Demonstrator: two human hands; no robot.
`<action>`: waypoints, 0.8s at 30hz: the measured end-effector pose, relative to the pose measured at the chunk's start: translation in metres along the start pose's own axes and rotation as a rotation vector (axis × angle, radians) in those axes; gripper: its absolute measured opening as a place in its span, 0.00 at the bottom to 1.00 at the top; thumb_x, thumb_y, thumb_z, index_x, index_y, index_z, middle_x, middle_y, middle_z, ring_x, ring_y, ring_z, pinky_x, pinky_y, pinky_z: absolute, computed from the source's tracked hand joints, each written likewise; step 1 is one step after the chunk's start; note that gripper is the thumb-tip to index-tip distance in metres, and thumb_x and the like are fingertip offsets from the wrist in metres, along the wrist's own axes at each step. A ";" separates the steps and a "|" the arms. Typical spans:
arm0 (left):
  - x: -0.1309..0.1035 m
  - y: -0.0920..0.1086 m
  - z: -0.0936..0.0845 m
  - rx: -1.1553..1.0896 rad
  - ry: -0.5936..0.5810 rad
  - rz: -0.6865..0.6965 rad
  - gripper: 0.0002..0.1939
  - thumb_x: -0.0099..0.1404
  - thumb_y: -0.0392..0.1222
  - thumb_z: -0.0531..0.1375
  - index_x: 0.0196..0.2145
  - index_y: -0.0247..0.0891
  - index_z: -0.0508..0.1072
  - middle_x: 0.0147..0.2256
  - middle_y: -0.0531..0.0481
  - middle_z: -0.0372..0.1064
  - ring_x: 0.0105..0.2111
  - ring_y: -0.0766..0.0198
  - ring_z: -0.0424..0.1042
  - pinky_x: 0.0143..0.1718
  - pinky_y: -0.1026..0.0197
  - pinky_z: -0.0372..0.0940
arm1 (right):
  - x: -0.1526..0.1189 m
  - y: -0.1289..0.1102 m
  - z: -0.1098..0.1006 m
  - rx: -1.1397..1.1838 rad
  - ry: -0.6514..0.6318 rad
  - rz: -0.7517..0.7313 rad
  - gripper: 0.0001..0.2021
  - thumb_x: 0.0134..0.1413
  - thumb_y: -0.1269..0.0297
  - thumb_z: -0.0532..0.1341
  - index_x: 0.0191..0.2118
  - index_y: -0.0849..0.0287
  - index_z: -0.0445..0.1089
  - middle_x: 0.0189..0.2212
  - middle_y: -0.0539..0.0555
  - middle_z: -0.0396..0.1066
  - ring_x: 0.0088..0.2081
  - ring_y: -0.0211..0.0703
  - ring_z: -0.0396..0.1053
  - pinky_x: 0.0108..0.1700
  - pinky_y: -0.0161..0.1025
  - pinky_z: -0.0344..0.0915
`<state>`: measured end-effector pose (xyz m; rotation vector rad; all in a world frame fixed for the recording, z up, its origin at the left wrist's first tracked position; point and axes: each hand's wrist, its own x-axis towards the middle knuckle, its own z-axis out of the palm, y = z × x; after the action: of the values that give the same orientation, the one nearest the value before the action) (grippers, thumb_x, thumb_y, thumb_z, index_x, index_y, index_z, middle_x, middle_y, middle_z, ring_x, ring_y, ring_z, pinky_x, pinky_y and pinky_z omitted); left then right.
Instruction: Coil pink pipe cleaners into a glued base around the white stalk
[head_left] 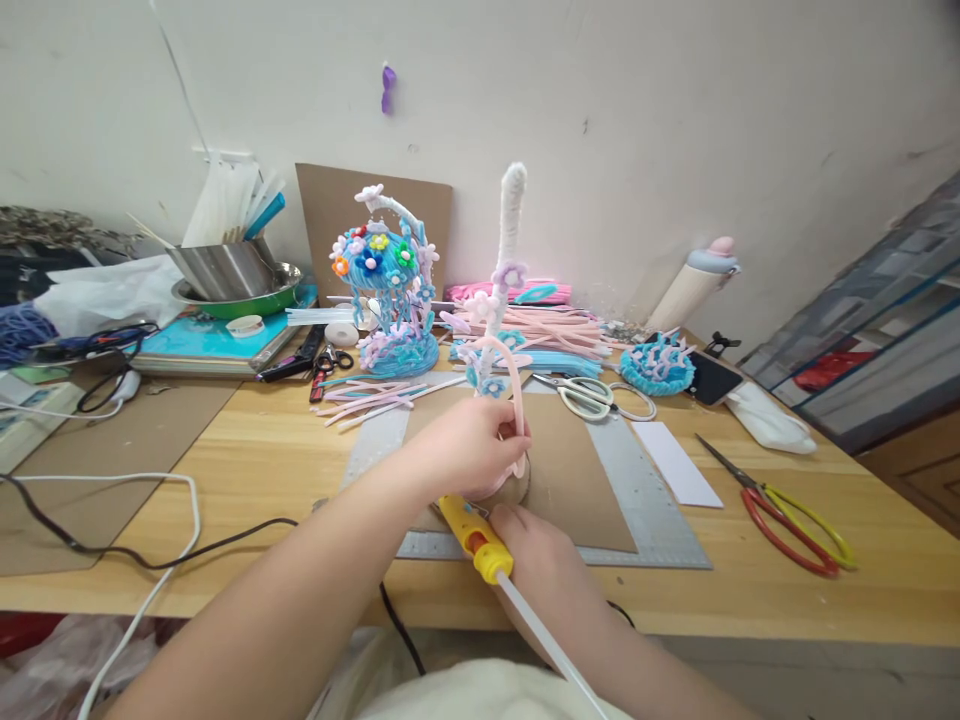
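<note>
My left hand [480, 440] is closed, pinching a pale pink pipe cleaner [514, 375] that arches up above the fingers. Below it, my right hand [536, 550] is closed on a yellow hot glue gun [480, 540], with a long white glue stick [551, 645] sticking out of its back toward me. The gun's nozzle is hidden. Just behind the hands rises a wrapped white stem [511, 215], trimmed with lilac, pink and blue pipe-cleaner flowers [511, 275]. Its round base [516, 488] is mostly covered by my hands.
Behind stands a finished-looking jellyfish ornament [386, 265]. Pink pipe cleaners [547, 330] lie in bundles at the back. Right of the cardboard [592, 490] are pale-handled scissors [589, 400], a white card [679, 465] and red-and-yellow scissors [791, 525]. Cables [187, 500] cross the left side.
</note>
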<state>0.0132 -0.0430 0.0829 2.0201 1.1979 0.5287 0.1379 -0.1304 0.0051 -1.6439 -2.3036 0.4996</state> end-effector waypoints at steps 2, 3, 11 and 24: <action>0.000 0.000 0.000 0.003 -0.004 0.003 0.07 0.58 0.42 0.55 0.28 0.40 0.71 0.28 0.53 0.74 0.30 0.63 0.72 0.33 0.63 0.64 | 0.003 -0.002 0.000 -0.017 -0.010 0.009 0.06 0.50 0.75 0.56 0.34 0.59 0.66 0.32 0.53 0.72 0.32 0.44 0.69 0.30 0.37 0.52; 0.000 0.000 -0.001 0.004 -0.008 0.004 0.07 0.58 0.43 0.55 0.28 0.40 0.71 0.28 0.53 0.74 0.29 0.63 0.72 0.33 0.63 0.64 | 0.004 -0.004 -0.001 -0.020 -0.013 0.012 0.06 0.50 0.75 0.56 0.35 0.59 0.66 0.33 0.54 0.72 0.32 0.44 0.70 0.30 0.36 0.52; 0.001 0.000 -0.002 0.015 -0.046 -0.014 0.07 0.58 0.44 0.55 0.28 0.41 0.71 0.26 0.53 0.74 0.25 0.64 0.70 0.27 0.64 0.62 | 0.015 -0.013 -0.008 -0.034 -0.062 -0.002 0.16 0.52 0.71 0.56 0.48 0.60 0.66 0.40 0.57 0.73 0.36 0.49 0.72 0.31 0.38 0.57; 0.004 0.006 -0.008 0.063 -0.074 0.000 0.08 0.57 0.43 0.56 0.30 0.41 0.74 0.29 0.53 0.74 0.28 0.63 0.71 0.28 0.65 0.63 | 0.016 -0.019 -0.012 -0.139 -0.034 -0.078 0.22 0.50 0.72 0.55 0.53 0.60 0.64 0.48 0.61 0.69 0.35 0.49 0.71 0.33 0.40 0.63</action>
<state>0.0132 -0.0382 0.0926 2.0741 1.1833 0.4179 0.1211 -0.1195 0.0244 -1.6102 -2.4663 0.3610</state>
